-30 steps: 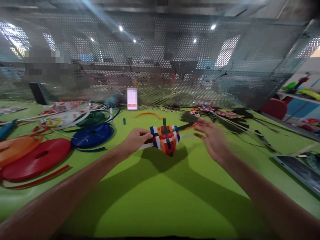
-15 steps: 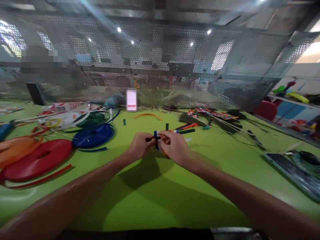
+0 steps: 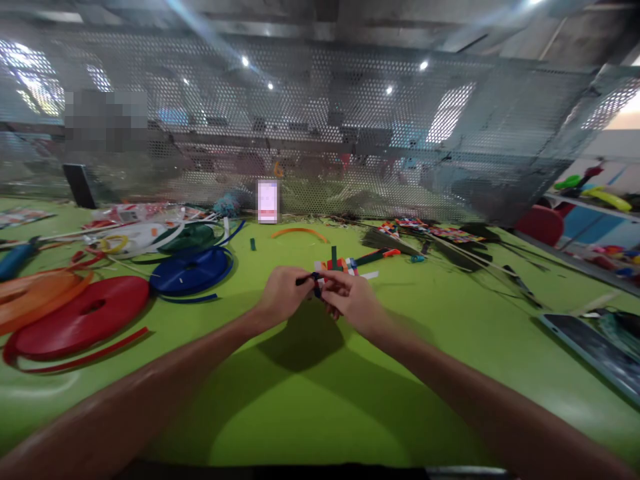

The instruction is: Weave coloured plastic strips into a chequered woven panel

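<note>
A small woven piece of coloured strips (image 3: 337, 265) is between my hands above the middle of the green table. It shows orange, white, blue and dark green, and one dark green strip end sticks up. My left hand (image 3: 283, 293) is closed, its thumb and finger pinching a dark strip (image 3: 303, 280) at the near left edge of the piece. From the other side my right hand (image 3: 354, 297) grips the piece with bent fingers. The fingers hide much of the weave. A white strip end (image 3: 370, 275) pokes out to the right.
Left on the green table (image 3: 300, 413) lie a blue strip roll (image 3: 193, 268), a red roll (image 3: 85, 317) and an orange roll (image 3: 40, 297). An orange strip (image 3: 300, 231) curves behind my hands. A phone (image 3: 595, 353) lies right. Perforated metal mesh (image 3: 320, 147) stands behind.
The woven piece has turned in my hands, and more of its coloured weave shows beyond the fingers. My right fingers have shifted on it. The view has swung slightly left.
</note>
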`<state>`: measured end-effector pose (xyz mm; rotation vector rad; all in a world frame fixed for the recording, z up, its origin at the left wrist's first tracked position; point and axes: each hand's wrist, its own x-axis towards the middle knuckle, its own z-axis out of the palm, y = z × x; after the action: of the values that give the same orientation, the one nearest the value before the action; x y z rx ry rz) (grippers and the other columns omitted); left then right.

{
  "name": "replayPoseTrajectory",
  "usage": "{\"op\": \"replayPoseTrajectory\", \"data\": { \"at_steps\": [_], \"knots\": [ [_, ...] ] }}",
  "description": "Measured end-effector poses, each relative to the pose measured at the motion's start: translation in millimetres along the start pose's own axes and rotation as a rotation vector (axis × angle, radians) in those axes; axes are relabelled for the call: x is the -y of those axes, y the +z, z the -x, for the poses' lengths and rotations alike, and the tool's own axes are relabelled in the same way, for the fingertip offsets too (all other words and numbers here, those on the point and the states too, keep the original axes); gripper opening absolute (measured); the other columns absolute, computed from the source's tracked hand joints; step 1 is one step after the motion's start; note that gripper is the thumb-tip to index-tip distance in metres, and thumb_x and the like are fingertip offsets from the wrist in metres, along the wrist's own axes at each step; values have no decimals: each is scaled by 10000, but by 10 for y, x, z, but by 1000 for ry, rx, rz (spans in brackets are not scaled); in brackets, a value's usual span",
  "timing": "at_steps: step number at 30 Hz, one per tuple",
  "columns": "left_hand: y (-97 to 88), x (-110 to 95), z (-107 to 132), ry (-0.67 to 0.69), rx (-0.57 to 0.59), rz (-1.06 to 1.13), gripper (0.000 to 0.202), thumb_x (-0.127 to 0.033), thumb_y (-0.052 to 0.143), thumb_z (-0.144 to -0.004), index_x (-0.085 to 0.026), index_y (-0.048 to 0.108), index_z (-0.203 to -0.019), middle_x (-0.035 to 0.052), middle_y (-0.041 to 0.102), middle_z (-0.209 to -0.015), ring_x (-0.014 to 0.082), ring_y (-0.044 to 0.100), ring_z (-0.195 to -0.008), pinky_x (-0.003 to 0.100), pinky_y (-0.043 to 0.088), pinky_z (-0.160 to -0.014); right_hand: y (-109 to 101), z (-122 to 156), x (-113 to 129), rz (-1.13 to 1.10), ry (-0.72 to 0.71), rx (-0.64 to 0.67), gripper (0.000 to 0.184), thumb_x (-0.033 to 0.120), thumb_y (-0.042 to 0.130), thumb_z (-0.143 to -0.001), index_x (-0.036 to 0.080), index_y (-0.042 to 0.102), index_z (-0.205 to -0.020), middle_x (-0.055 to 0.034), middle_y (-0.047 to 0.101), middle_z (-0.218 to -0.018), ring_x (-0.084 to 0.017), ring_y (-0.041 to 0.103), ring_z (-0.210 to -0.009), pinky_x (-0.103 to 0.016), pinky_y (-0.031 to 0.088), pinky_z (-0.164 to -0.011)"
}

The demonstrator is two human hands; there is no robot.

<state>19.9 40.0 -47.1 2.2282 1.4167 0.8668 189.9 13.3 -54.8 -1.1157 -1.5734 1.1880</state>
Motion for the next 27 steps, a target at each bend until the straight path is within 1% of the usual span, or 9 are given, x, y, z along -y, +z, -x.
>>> {"op": "replayPoseTrajectory", "data": {
  "at_steps": [4, 6, 9, 11, 13, 15, 16, 21, 27],
  "knots": [
    [14, 4, -5, 30, 49, -8, 319, -270, 502, -872, -155, 639, -607, -10, 557, -565, 122, 444, -555, 249, 253, -558, -36, -10, -3, 112, -71, -12, 329, 197, 566, -798, 157, 681, -1104, -22, 687, -757, -140, 645, -547, -255, 516, -489],
    [25, 12, -12, 46, 90, -10, 305, -270, 523, -862, -157, 647, -607, -12, 565, -562, 120, 440, -544, 248, 260, -555, -58, -34, 2, 219, -145, -70, 227, 187, 575, -807, 166, 687, -1003, -43, 719, -788, -163, 677, -643, -292, 545, -612],
    [42, 46, -28, 54, 124, -6, 292, -306, 590, -837, -152, 653, -597, -20, 540, -526, 120, 432, -519, 247, 268, -534, -76, -67, 9, 333, -217, -138, 109, 165, 622, -785, 187, 690, -867, -56, 735, -804, -196, 671, -752, -341, 518, -766],
    [52, 72, -38, 62, 120, 13, 249, -323, 619, -833, -149, 695, -672, -6, 601, -586, 135, 499, -562, 242, 325, -550, -80, -78, 4, 398, -247, -153, 93, 166, 626, -793, 200, 698, -840, -55, 735, -788, -202, 655, -738, -340, 494, -757],
    [60, 91, -47, 75, 97, 41, 173, -306, 651, -819, -157, 737, -831, 26, 704, -772, 165, 603, -699, 243, 414, -620, -86, -85, -10, 439, -265, -154, 113, 166, 610, -812, 209, 710, -841, -53, 738, -804, -201, 647, -736, -327, 477, -739],
    [66, 100, -58, 78, 60, 55, 196, -257, 690, -781, -172, 734, -952, 52, 734, -952, 191, 648, -851, 258, 469, -709, -98, -95, -32, 462, -271, -156, 130, 160, 596, -823, 208, 716, -834, -49, 734, -806, -197, 640, -735, -316, 466, -724],
    [70, 104, -63, 77, 43, 53, 206, -233, 705, -759, -175, 728, -956, 58, 731, -980, 200, 650, -887, 268, 481, -734, -104, -101, -45, 467, -268, -157, 134, 154, 593, -824, 203, 718, -829, -47, 731, -800, -193, 637, -730, -309, 463, -716],
    [117, 144, -79, 72, 26, 8, 74, -185, 709, -739, -166, 716, -811, 51, 697, -871, 203, 628, -837, 287, 488, -721, -106, -122, -123, 460, -223, -146, 143, 147, 577, -831, 174, 716, -817, -36, 728, -761, -171, 649, -702, -271, 470, -672],
    [197, 217, -83, 105, 89, -46, 43, -180, 720, -740, -164, 714, -780, 51, 653, -850, 200, 614, -827, 284, 478, -714, -63, -115, -232, 468, -178, -131, 158, 126, 568, -808, 169, 720, -801, -31, 738, -766, -171, 659, -706, -274, 480, -690]
  ]
}}
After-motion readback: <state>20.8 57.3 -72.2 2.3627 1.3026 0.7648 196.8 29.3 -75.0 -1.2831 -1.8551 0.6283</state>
